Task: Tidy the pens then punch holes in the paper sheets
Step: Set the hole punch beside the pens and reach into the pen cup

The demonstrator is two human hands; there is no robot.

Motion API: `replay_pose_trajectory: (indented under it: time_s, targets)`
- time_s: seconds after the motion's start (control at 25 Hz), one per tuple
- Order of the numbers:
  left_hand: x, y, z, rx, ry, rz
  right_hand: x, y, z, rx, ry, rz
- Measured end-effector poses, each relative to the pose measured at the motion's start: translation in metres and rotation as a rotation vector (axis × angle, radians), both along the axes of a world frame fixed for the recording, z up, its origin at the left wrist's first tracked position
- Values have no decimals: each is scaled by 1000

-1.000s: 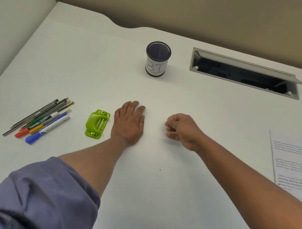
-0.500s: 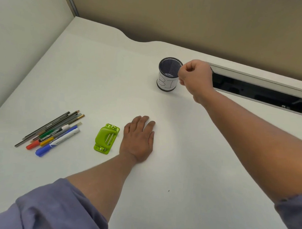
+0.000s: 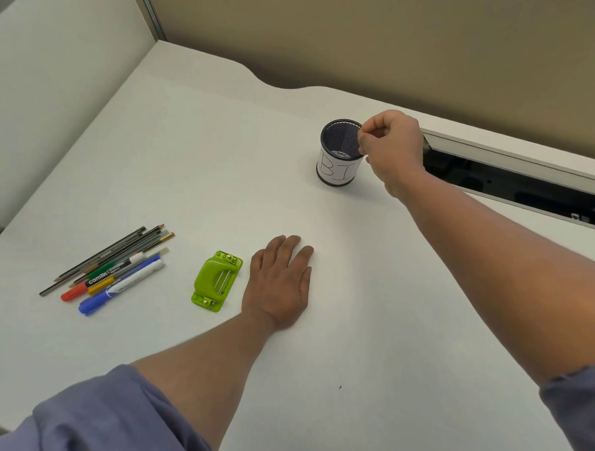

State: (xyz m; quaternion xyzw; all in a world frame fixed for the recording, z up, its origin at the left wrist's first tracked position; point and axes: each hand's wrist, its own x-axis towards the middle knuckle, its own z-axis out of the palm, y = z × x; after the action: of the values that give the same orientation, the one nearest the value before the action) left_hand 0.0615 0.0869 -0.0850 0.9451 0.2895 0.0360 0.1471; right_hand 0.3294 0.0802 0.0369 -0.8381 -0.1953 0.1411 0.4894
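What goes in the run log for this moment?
right hand pinches mesh pen cup rim | left hand flat on desk | pens untidied

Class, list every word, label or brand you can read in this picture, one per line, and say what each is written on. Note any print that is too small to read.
"BI": handwritten on the white label of the mesh pen cup.
"camlin": on the black barrel of the red-capped marker.
Print on the blue marker: too small to read.
Print on the green hole punch: too blurred to read.
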Motion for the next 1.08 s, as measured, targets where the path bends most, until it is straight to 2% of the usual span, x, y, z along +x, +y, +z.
replay_pose_trajectory:
  time_s: [0.16,0.36,0.8,1.0,1.08]
  targets:
    - [0,0,0,-7,3,-3,-14,-14,0,52,28,-8]
    - [0,-1,-1,8,-25,-4,-60,-62,-17,17,64,94]
    - [-1,0,-9,9,-37,-8,-191,-213,-68,-398,142,480]
    - [-2,0,-10,17,-63,-16,-221,-246,-75,-457,56,652]
    - [-2,0,-10,20,-67,-17,-227,-251,-79,-436,26,651]
